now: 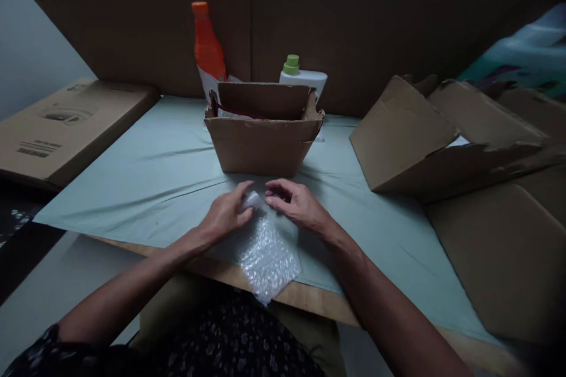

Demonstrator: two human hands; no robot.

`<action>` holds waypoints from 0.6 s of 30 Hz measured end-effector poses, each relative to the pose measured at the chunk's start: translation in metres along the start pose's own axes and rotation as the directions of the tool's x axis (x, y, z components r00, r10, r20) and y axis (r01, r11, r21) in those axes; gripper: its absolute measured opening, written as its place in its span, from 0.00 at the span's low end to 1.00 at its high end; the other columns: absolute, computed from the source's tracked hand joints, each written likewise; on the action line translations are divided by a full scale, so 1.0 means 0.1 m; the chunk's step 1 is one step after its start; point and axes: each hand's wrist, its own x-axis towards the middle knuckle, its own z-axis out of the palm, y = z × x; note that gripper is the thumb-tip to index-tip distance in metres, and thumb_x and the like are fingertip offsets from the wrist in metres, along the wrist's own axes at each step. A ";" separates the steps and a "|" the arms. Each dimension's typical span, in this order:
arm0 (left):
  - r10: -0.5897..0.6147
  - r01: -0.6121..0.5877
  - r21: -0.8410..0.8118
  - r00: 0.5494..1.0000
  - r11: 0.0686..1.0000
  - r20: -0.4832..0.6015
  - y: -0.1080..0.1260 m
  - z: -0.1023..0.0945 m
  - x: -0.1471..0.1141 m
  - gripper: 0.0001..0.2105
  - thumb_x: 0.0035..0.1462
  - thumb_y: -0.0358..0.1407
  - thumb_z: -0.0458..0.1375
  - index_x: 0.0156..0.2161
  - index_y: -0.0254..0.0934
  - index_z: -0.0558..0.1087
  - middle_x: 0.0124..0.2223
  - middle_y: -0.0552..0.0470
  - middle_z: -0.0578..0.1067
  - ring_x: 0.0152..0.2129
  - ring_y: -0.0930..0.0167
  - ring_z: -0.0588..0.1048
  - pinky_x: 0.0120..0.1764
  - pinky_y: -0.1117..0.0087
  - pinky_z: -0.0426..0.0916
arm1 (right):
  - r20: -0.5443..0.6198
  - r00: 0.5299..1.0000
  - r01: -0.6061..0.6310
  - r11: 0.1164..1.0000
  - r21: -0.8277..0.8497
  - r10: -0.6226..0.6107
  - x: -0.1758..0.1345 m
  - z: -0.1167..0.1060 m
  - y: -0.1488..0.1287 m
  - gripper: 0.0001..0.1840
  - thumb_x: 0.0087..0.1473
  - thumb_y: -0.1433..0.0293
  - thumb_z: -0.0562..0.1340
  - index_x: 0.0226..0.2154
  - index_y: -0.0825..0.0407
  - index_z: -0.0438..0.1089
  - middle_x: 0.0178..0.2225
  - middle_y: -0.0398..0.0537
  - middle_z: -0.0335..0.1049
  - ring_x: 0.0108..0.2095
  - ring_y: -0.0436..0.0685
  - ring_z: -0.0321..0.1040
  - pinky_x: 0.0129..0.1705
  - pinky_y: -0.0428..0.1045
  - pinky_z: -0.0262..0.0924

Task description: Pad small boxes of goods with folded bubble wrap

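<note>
A strip of clear bubble wrap [270, 262] runs from between my hands toward me and hangs over the table's front edge. My left hand [223, 211] curls its thumb and fingers around the far end, where a small whitish bundle shows. Whether something is wrapped inside cannot be made out. Just to the right, my right hand [297, 203] is half curled, thumb apart from the fingers, with nothing visible in its grasp. Directly beyond both hands stands an open cardboard box [265, 144], with some whitish material and a dark red edge showing inside.
Behind the box stand an orange bottle [209, 47] and a white bottle with a green cap [305, 76]. A flat printed carton [75, 123] lies at the left. Open cardboard boxes [407, 135] crowd the right side. A pale green cloth [132, 188] covers the table.
</note>
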 end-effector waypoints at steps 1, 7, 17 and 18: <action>-0.075 0.073 -0.105 0.997 0.992 -0.010 0.00 -0.03 0.03 0.29 0.54 0.36 0.60 0.62 0.36 0.66 0.44 0.45 0.80 0.37 0.62 0.78 0.43 0.60 0.72 | -0.026 1.000 -0.009 1.000 -0.003 0.009 -0.05 0.01 -0.01 0.19 0.55 0.62 0.65 0.49 0.52 0.75 0.40 0.51 0.79 0.36 0.57 0.74 0.38 0.50 0.66; -0.424 0.326 -0.705 0.905 0.630 0.039 -0.20 -0.27 -0.04 0.34 0.50 0.46 0.60 0.62 0.33 0.65 0.39 0.48 0.78 0.28 0.68 0.76 0.30 0.68 0.69 | 0.007 0.995 -0.101 0.991 -0.084 0.102 -0.45 0.14 0.07 0.39 0.50 0.59 0.71 0.62 0.51 0.66 0.44 0.55 0.78 0.42 0.64 0.76 0.45 0.58 0.70; 0.067 -0.067 0.010 0.949 0.998 -0.308 -0.21 -0.42 -0.36 0.21 0.58 0.35 0.57 0.57 0.44 0.70 0.59 0.43 0.75 0.60 0.56 0.70 0.57 0.48 0.69 | 0.059 0.988 -0.134 0.981 -0.141 0.143 0.03 -0.32 0.34 0.18 0.49 0.65 0.66 0.43 0.53 0.78 0.40 0.54 0.81 0.40 0.64 0.76 0.43 0.56 0.69; 0.202 -0.188 0.086 0.956 0.978 -0.212 -0.13 -0.35 -0.32 0.19 0.58 0.35 0.59 0.55 0.44 0.72 0.59 0.44 0.75 0.63 0.56 0.67 0.62 0.47 0.64 | 0.062 0.988 -0.129 0.975 -0.179 0.142 0.08 -0.32 0.35 0.17 0.48 0.66 0.66 0.42 0.53 0.79 0.41 0.54 0.81 0.40 0.65 0.77 0.43 0.56 0.69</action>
